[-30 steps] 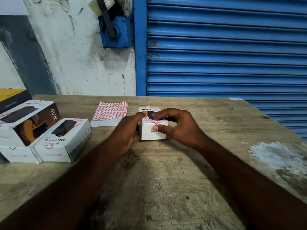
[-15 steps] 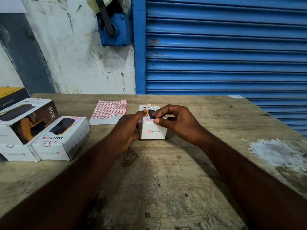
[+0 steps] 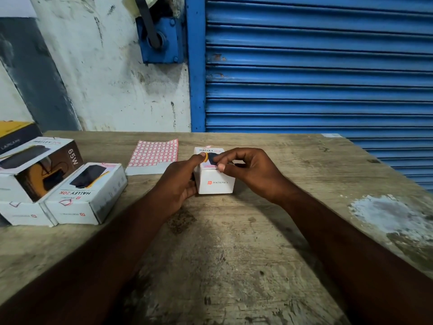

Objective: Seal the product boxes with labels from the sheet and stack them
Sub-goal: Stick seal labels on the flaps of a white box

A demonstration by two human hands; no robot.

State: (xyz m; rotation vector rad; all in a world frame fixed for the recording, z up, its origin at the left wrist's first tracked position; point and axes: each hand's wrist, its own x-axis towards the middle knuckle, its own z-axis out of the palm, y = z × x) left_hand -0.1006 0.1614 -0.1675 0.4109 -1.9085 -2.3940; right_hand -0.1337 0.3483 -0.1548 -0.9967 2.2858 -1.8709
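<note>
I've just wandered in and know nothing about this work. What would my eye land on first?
First, the two hands meeting mid-table: the left hand grips a small white box from its left side, while the right hand pinches its top front edge with thumb and forefinger. Just behind lies a red-gridded label sheet, more boxes are piled at the left edge, and a bright blue shutter fills the background.

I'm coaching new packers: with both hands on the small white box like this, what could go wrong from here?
The right hand pinches a label onto the top front edge of the white box; uneven pressing may crease it or leave the flap loose. The left hand grips only one side, so the box might slide toward the label sheet.
</note>
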